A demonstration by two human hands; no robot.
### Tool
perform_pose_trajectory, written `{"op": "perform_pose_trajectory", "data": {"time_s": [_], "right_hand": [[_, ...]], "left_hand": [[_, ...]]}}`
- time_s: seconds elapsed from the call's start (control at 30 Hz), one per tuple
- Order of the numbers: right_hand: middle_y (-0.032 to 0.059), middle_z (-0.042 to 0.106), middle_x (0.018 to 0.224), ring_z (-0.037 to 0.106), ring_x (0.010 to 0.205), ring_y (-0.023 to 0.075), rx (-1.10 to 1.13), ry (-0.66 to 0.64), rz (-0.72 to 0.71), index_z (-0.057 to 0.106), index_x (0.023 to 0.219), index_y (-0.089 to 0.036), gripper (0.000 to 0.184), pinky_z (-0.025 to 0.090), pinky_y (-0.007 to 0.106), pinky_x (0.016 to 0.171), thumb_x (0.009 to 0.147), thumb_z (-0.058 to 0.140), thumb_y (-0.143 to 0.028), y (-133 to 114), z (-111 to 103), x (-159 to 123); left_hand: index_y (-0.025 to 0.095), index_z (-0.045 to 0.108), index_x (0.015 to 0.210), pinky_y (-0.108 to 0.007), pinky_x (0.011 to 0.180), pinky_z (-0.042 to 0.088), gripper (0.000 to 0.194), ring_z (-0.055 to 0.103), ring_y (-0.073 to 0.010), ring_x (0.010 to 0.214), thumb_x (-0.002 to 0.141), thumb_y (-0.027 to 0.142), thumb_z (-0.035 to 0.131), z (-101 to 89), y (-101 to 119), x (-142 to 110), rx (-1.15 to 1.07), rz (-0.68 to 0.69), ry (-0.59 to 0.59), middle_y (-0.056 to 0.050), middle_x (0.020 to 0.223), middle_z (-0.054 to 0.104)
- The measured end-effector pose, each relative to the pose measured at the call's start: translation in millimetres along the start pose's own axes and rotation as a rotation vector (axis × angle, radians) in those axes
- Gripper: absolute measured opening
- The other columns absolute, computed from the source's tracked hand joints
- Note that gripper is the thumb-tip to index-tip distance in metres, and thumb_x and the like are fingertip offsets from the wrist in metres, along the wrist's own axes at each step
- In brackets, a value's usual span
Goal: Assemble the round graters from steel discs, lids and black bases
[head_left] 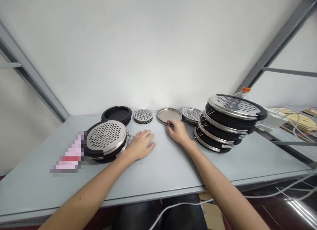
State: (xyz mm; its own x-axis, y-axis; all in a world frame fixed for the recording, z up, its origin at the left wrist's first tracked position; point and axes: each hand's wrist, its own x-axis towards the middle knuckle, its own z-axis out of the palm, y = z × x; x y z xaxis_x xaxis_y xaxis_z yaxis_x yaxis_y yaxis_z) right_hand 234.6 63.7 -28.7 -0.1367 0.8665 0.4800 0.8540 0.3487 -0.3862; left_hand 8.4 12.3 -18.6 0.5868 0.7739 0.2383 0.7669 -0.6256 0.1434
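Observation:
My left hand (141,145) lies on the grey table with its fingers stretched out, holding nothing. Just left of it sits a black round container with a slotted metal grater disc (107,136) on top and a wire clasp at its side. My right hand (180,132) pinches the near rim of a plain round metal plate (169,115), the thumb partly hiding that edge. Right of this plate are stacked slotted metal discs (191,114). Farther left stand a smaller pile of perforated discs (143,115) and an upturned-edged black round base (117,114).
A tall leaning stack of black containers with grater tops (232,106) stands at the right, wire clasps sticking out. Behind it is a bottle with an orange cap (246,89). A blurred pink item (71,154) lies at the left. White cables (296,119) run along the right.

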Motion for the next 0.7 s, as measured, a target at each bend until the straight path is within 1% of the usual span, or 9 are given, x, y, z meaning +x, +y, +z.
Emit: {"op": "perform_pose_trajectory", "data": {"time_s": [0.07, 0.13, 0.2, 0.3, 0.37, 0.43, 0.6, 0.7], "right_hand": [[0.0138, 0.068, 0.107, 0.057, 0.105, 0.0281, 0.015, 0.029, -0.046, 0.064, 0.108, -0.013, 0.029, 0.041, 0.042, 0.096, 0.083, 0.052, -0.022, -4.7, -1.1, -1.4], [0.0131, 0.065, 0.112, 0.055, 0.109, 0.0273, 0.072, 0.037, -0.129, 0.063, 0.110, -0.015, 0.029, 0.040, 0.042, 0.098, 0.084, 0.052, -0.023, -11.4, -1.5, -3.6], [0.0119, 0.064, 0.116, 0.055, 0.111, 0.0254, 0.159, -0.029, -0.210, 0.062, 0.113, -0.017, 0.030, 0.041, 0.040, 0.099, 0.086, 0.050, -0.024, -17.8, -0.1, -6.2], [0.0117, 0.063, 0.117, 0.056, 0.111, 0.0234, 0.221, -0.189, -0.284, 0.061, 0.116, -0.017, 0.031, 0.042, 0.038, 0.098, 0.088, 0.048, -0.025, -22.3, 5.4, -9.5], [0.0132, 0.062, 0.118, 0.056, 0.111, 0.0242, 0.209, -0.261, -0.305, 0.061, 0.116, -0.015, 0.033, 0.042, 0.039, 0.098, 0.087, 0.050, -0.026, -21.9, 8.9, -10.8], [0.0147, 0.061, 0.121, 0.056, 0.112, 0.0249, 0.188, -0.292, -0.316, 0.061, 0.118, -0.013, 0.035, 0.042, 0.040, 0.099, 0.087, 0.051, -0.027, -20.9, 10.3, -11.4], [0.0148, 0.060, 0.124, 0.055, 0.115, 0.0247, 0.130, -0.312, -0.337, 0.059, 0.122, -0.014, 0.037, 0.041, 0.040, 0.100, 0.090, 0.045, -0.025, -21.8, 6.9, -12.6], [0.0165, 0.056, 0.130, 0.051, 0.121, 0.0282, 0.037, -0.306, -0.318, 0.057, 0.126, -0.014, 0.039, 0.038, 0.045, 0.103, 0.091, 0.044, -0.027, -20.5, 8.4, -14.3]], "left_hand": [[0.015, 0.053, 0.124, -0.043, 0.107, 0.033, 0.039, 0.042, -0.0284, 0.129, 0.092, 0.036, 0.047, -0.3, -1.1, -0.2, -0.014, -0.008, -0.009, -0.016, 0.135, 0.050], [0.016, 0.053, 0.125, -0.044, 0.108, 0.031, 0.040, 0.040, -0.0277, 0.131, 0.092, 0.039, 0.047, -0.1, -2.1, -0.5, -0.029, -0.032, -0.022, -0.015, 0.138, 0.048], [0.018, 0.051, 0.129, -0.046, 0.110, 0.027, 0.044, 0.036, -0.0278, 0.134, 0.092, 0.042, 0.046, 0.0, -2.5, -1.0, -0.048, -0.060, -0.051, -0.014, 0.142, 0.044], [0.018, 0.044, 0.135, -0.049, 0.112, 0.022, 0.050, 0.030, -0.0279, 0.138, 0.093, 0.045, 0.044, -0.8, -1.3, -2.0, -0.084, -0.085, -0.096, -0.014, 0.146, 0.039], [0.018, 0.044, 0.134, -0.049, 0.112, 0.021, 0.049, 0.028, -0.0274, 0.138, 0.093, 0.045, 0.043, -1.9, 0.0, -2.4, -0.097, -0.086, -0.098, -0.013, 0.146, 0.039], [0.019, 0.045, 0.133, -0.048, 0.112, 0.021, 0.048, 0.029, -0.0269, 0.138, 0.093, 0.045, 0.043, -2.9, 1.0, -2.5, -0.098, -0.076, -0.090, -0.013, 0.145, 0.040], [0.020, 0.045, 0.133, -0.047, 0.111, 0.022, 0.047, 0.031, -0.0270, 0.137, 0.093, 0.044, 0.042, -3.1, 1.1, -2.4, -0.084, -0.053, -0.085, -0.013, 0.144, 0.041], [0.019, 0.043, 0.134, -0.048, 0.111, 0.022, 0.047, 0.030, -0.0276, 0.137, 0.093, 0.044, 0.042, -2.1, 1.4, -2.5, -0.077, -0.062, -0.089, -0.013, 0.145, 0.040]]}}
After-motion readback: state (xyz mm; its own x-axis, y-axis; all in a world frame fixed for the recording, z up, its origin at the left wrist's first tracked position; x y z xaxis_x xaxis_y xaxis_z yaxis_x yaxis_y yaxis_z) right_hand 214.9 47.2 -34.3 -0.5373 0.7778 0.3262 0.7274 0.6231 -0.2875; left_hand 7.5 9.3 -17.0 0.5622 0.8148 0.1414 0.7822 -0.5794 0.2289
